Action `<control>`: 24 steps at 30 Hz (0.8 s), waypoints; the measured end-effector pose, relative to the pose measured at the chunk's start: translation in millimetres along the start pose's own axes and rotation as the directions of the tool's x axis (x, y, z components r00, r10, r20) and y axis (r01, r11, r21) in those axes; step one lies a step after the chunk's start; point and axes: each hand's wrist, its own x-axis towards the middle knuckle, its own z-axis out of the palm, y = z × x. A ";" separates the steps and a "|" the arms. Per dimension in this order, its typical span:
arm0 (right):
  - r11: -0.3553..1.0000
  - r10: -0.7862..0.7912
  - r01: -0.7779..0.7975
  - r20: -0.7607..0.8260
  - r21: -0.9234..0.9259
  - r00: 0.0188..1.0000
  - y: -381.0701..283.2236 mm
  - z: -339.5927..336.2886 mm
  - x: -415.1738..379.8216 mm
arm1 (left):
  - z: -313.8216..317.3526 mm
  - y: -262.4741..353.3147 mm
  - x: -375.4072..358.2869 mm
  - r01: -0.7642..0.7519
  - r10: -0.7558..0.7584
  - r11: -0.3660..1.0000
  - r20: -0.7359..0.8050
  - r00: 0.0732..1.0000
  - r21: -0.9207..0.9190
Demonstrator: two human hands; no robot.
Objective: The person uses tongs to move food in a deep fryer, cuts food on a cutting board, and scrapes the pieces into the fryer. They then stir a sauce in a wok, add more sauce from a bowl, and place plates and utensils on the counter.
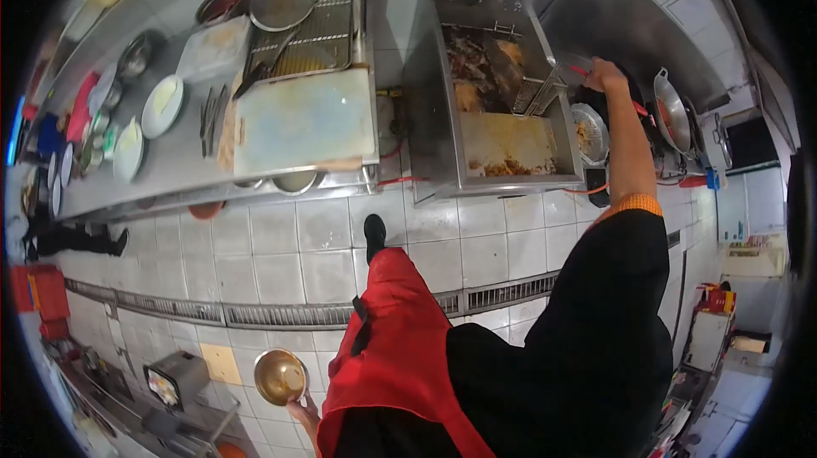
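Observation:
Down at the lower left, my left hand (305,412) grips the rim of a metal bowl (274,373), whose inside looks brownish and wet. My right hand (606,77) reaches out over the right side of the deep fryer (477,183), its fingers wrapped round a red handle (579,71). A wire fry basket (536,95) hangs tilted at the fryer's right wall, by that hand. Dark oil (477,62) with brown residue fills the fryer's back part. Its front shelf carries crumbs.
A steel counter to the left bears a cutting board (306,122), a wire rack (330,15), tongs (208,117) and white plates (162,106). A strainer (589,130) and a wok (672,109) stand right of the fryer. A floor drain (289,315) crosses the tiles. Another person's leg (81,239) shows far left.

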 end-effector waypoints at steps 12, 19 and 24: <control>0.954 -0.296 0.285 0.127 0.094 0.947 0.0 -37.0 -52.8 | 176.3 96.9 -20.2 -0.380 0.224 0.733 0.327 0.918 0.564; 0.964 -0.255 0.239 0.139 0.117 0.957 -4.0 -47.3 -58.5 | 226.1 132.6 4.8 -0.814 0.399 0.260 0.711 0.580 0.519; 0.996 0.014 -0.026 0.136 0.085 0.991 -31.7 2.3 -50.4 | 261.8 152.4 6.9 -0.757 0.297 -0.063 0.736 0.608 0.651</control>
